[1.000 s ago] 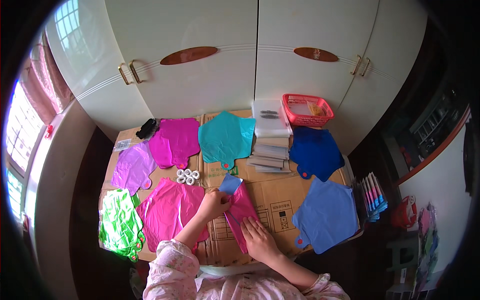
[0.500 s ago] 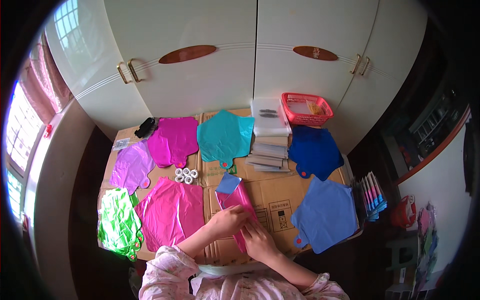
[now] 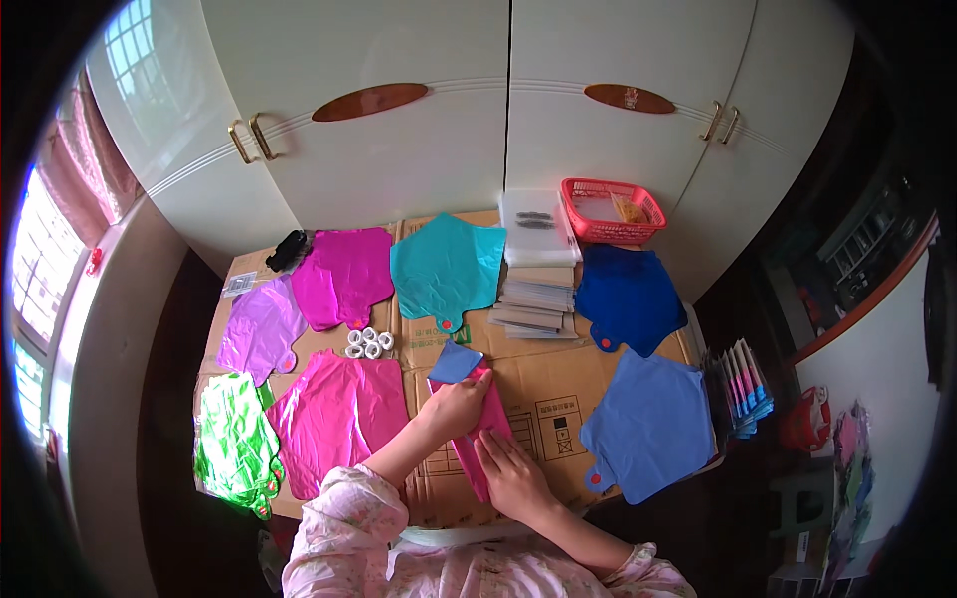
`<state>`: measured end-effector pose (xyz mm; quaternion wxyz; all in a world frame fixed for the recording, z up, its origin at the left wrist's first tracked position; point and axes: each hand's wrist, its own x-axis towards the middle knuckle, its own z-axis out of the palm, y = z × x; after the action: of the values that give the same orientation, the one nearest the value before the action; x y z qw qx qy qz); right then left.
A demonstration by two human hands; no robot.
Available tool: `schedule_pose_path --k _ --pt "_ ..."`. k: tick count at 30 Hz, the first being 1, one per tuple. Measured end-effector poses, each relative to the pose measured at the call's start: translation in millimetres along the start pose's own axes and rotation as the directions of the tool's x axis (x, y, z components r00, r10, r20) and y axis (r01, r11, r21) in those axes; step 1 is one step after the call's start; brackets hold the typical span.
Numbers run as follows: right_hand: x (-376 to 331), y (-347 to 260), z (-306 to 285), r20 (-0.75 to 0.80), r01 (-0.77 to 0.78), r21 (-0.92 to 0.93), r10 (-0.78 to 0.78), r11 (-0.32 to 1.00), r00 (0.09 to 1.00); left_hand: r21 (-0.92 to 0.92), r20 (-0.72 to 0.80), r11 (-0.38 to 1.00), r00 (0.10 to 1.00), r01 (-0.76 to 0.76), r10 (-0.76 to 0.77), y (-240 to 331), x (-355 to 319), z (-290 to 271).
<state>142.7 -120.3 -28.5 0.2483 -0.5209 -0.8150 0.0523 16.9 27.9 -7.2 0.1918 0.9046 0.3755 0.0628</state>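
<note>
A folded strip of pink foil balloon (image 3: 495,420), with a light blue foil part (image 3: 457,363) at its far end, lies lengthwise on the cardboard in front of me. My left hand (image 3: 459,405) is closed over its upper part, fingertips bent at the right edge near the blue. Lower on the strip my right hand (image 3: 511,476) rests flat, fingers stretched forward. Left of my hands lies a stack of flat pink foil balloons (image 3: 344,419). A light blue stack (image 3: 650,427) is on the right.
Around lie bright green (image 3: 239,439), lilac (image 3: 261,324), magenta (image 3: 346,277), teal (image 3: 448,269) and dark blue (image 3: 630,299) foil balloons. White ribbon rolls (image 3: 371,345), grey cards (image 3: 536,304), clear bags (image 3: 538,239) and a red basket (image 3: 611,234) also sit on the cardboard (image 3: 424,498). White cabinets (image 3: 399,159) stand behind.
My left hand has moved up the pink strip, away from my right hand, toward the blue end. My right hand stays low on the strip and now lies flatter.
</note>
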Motion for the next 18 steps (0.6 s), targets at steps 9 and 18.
schedule_pose_path --k 9,18 --pt "-3.3 0.2 -5.7 0.033 0.015 -0.019 -0.014 1.000 0.999 -0.048 0.221 0.996 0.974 0.070 -0.057 3.0 13.1 -22.3" --pt "2.2 17.9 -70.0 0.447 -0.212 0.308 0.056 0.928 0.893 -0.155 0.355 0.980 0.932 0.127 -0.064 -3.1 13.2 -28.2"
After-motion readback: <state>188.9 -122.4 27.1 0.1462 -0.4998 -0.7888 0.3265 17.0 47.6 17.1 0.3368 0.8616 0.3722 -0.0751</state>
